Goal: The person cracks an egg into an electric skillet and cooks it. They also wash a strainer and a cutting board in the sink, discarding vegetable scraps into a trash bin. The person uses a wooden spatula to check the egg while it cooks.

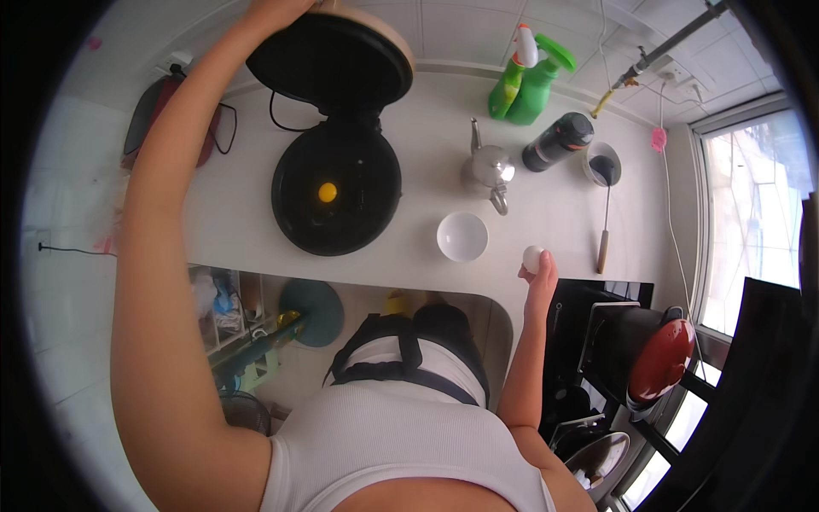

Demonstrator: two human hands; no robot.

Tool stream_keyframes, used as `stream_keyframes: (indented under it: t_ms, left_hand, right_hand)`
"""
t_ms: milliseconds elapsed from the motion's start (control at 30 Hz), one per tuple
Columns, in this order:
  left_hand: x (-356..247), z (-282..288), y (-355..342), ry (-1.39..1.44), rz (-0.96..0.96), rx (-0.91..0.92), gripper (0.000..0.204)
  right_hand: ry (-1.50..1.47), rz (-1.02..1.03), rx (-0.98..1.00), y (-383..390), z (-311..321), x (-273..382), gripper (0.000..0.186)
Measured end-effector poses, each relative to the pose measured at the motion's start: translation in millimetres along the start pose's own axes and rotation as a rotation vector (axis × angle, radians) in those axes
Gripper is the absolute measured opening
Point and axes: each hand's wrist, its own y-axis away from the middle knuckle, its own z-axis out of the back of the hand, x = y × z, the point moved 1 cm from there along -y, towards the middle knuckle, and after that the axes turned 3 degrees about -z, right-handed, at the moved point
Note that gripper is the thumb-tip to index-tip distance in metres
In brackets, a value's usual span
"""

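Observation:
My right hand (542, 277) is closed around a white egg (533, 258), held near the counter's front edge on the right. Up at the picture's top edge, my left hand (280, 8) grips the rim of the raised lid (341, 64) of a round black electric griddle; part of that hand is cut off. One yellow yolk (328, 192) lies on the griddle's dark lower plate (358, 224), a little left of its middle. Between the griddle and my right hand stands a small white bowl (462, 237), with nothing visible inside.
A silver metal pot with a spout (491, 168) stands behind the bowl. Farther back are two green spray bottles (533, 90) and a dark flask (559, 142). On the right are a cup with dark contents (602, 164), a wooden-handled tool (604, 247) and a red-lidded pot (661, 358).

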Motion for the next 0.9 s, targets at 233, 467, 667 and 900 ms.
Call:
stream_keyframes:
  t_ms: [233, 467, 667, 900]
  left_hand:
    - [-52.9, 89.7, 131.2, 0.338, 0.089, 0.767, 0.049]
    - [-135.4, 44.0, 355.3, 0.582, 0.104, 1.121, 0.039]
    - [-164.8, -8.0, 404.9, 0.497, 0.057, 0.891, 0.037]
    - [-186.0, -40.3, 447.1, 0.277, 0.094, 0.586, 0.037]
  right_hand:
    - [0.060, 0.138, 0.139, -6.8, -37.9, 27.9, 0.034]
    - [0.018, 0.151, 0.294, 31.4, -82.5, 34.8, 0.031]
    - [-0.023, 0.164, 0.275, 60.2, -78.6, 45.1, 0.036]
    - [0.062, 0.183, 0.130, 132.4, -53.5, 34.4, 0.035]
